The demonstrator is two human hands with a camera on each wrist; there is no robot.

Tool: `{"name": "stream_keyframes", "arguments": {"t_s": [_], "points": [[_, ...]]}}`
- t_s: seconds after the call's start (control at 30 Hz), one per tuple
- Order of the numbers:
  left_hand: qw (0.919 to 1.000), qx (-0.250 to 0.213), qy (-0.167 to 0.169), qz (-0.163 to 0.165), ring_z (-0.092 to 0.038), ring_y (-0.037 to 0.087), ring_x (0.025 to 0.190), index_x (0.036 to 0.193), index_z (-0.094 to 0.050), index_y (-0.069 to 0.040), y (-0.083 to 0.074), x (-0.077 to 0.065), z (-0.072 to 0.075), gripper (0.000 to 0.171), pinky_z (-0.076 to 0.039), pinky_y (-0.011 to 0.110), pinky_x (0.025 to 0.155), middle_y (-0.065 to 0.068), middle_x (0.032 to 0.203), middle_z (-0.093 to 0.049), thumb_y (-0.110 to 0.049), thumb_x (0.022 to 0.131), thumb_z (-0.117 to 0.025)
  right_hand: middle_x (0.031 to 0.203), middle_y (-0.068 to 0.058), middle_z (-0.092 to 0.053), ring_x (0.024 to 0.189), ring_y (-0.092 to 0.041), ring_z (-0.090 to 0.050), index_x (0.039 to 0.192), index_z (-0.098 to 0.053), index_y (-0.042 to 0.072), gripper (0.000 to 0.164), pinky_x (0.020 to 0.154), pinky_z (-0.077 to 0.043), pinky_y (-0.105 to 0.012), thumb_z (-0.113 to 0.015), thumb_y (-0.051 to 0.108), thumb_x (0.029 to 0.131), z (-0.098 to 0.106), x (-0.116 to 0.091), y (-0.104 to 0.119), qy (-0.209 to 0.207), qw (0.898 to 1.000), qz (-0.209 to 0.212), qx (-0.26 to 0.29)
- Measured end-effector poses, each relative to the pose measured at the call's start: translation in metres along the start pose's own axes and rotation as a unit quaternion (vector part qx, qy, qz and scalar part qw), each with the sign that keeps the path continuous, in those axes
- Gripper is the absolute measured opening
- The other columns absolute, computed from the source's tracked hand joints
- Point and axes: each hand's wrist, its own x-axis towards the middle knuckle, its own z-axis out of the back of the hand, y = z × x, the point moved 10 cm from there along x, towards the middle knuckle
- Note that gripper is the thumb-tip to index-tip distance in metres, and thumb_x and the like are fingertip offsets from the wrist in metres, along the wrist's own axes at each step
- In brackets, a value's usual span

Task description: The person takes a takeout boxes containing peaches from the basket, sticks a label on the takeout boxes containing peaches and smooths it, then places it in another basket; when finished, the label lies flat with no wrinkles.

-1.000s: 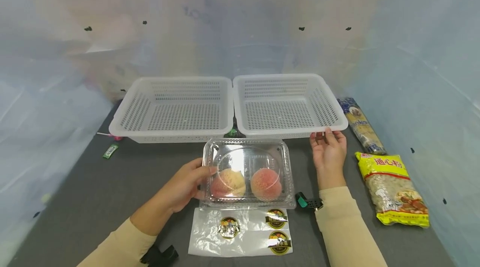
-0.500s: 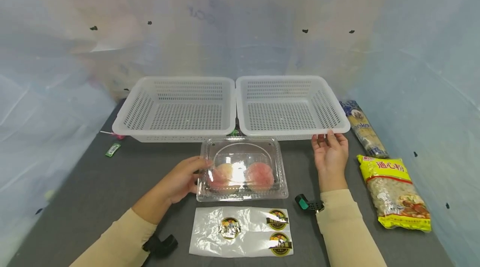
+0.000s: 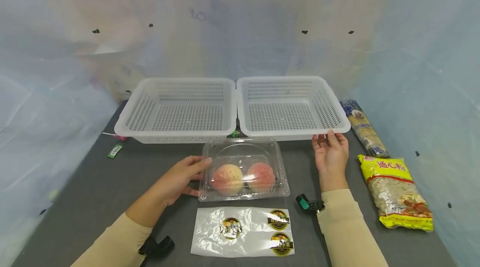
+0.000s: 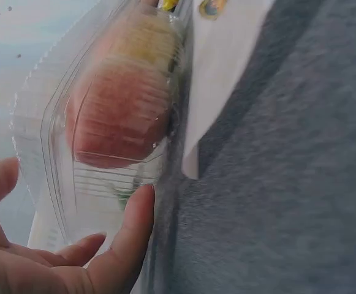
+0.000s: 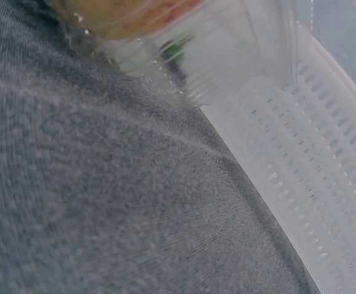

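Observation:
A clear plastic clamshell box (image 3: 243, 150) with two peaches (image 3: 227, 179) inside rests on the dark table, in front of the gap between two white baskets. At its left edge is my left hand (image 3: 178, 181), with thumb and fingers spread apart beside the box. The left wrist view shows these fingers (image 4: 138, 214) next to the box's side; whether they touch it, I cannot tell. My right hand (image 3: 331, 160), palm turned up, grips the front rim of the right basket (image 3: 292, 131) with bent fingers. In the right wrist view the hand is almost wholly out of frame.
Left of that basket stands the other basket (image 3: 176, 133). A white plastic bag (image 3: 247, 233) with round logos lies flat in front. To the right are a yellow pasta bag (image 3: 395, 192) and a blue-topped packet (image 3: 365, 129). A small green packet (image 3: 115, 151) lies far left.
The clamshell box has come down and shifted slightly left onto the table, behind the white bag. My left hand's fingers have loosened from its edge. The right hand stays at the basket rim.

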Motion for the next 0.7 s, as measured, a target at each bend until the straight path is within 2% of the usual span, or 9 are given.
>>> {"name": "stream_keyframes", "arguments": {"t_s": [0.17, 0.33, 0.43, 0.53, 0.6, 0.7], "points": [[0.9992, -0.037, 0.01, 0.011, -0.055, 0.044, 0.131, 0.161, -0.038, 0.005, 0.012, -0.016, 0.002, 0.084, -0.062, 0.055, 0.087, 0.029, 0.155, -0.044, -0.063, 0.112, -0.049, 0.12, -0.015, -0.051, 0.088, -0.025, -0.057, 0.132, -0.043, 0.006, 0.032, 0.075, -0.061, -0.037, -0.065, 0.002, 0.109, 0.001, -0.001, -0.002, 0.0, 1.0, -0.004, 0.007], [0.9967, -0.068, 0.024, 0.038, -0.059, 0.041, 0.129, 0.161, -0.037, 0.008, 0.028, -0.039, 0.008, 0.086, -0.06, 0.056, 0.093, 0.03, 0.156, -0.046, -0.063, 0.113, -0.046, 0.113, -0.015, -0.052, 0.087, -0.025, -0.057, 0.133, -0.042, 0.006, 0.031, 0.075, -0.06, -0.036, -0.063, 0.005, 0.111, 0.0, -0.004, -0.001, -0.007, 1.0, -0.005, 0.013], [0.9958, -0.068, 0.04, 0.046, -0.063, 0.04, 0.124, 0.16, -0.038, 0.01, 0.036, -0.054, 0.011, 0.085, -0.06, 0.055, 0.092, 0.029, 0.152, -0.051, -0.06, 0.114, -0.047, 0.108, -0.013, -0.051, 0.087, -0.025, -0.055, 0.135, -0.041, 0.008, 0.032, 0.075, -0.058, -0.035, -0.063, 0.011, 0.112, 0.004, -0.005, 0.004, -0.038, 0.999, -0.009, 0.011], [0.9938, -0.07, 0.068, 0.052, -0.066, 0.041, 0.119, 0.159, -0.039, 0.012, 0.042, -0.068, 0.008, 0.082, -0.061, 0.055, 0.09, 0.027, 0.147, -0.056, -0.057, 0.115, -0.046, 0.105, -0.011, -0.05, 0.088, -0.024, -0.053, 0.144, -0.041, 0.015, 0.039, 0.076, -0.055, -0.035, -0.064, 0.017, 0.112, 0.012, -0.007, 0.011, -0.083, 0.996, -0.02, 0.028], [0.9916, -0.075, 0.089, 0.056, -0.068, 0.042, 0.117, 0.158, -0.041, 0.012, 0.046, -0.075, 0.004, 0.079, -0.062, 0.055, 0.089, 0.026, 0.144, -0.06, -0.055, 0.116, -0.044, 0.105, -0.01, -0.052, 0.089, -0.025, -0.053, 0.15, -0.042, 0.02, 0.046, 0.076, -0.055, -0.036, -0.065, 0.019, 0.111, 0.018, -0.008, 0.016, -0.108, 0.993, -0.027, 0.051], [0.9874, -0.086, 0.118, 0.061, -0.07, 0.043, 0.114, 0.156, -0.046, 0.01, 0.052, -0.082, -0.006, 0.074, -0.062, 0.054, 0.089, 0.024, 0.14, -0.062, -0.053, 0.117, -0.043, 0.104, -0.011, -0.054, 0.089, -0.026, -0.053, 0.149, -0.046, 0.022, 0.043, 0.076, -0.053, -0.037, -0.065, 0.021, 0.111, 0.023, -0.01, 0.024, -0.123, 0.988, -0.028, 0.084]]}}
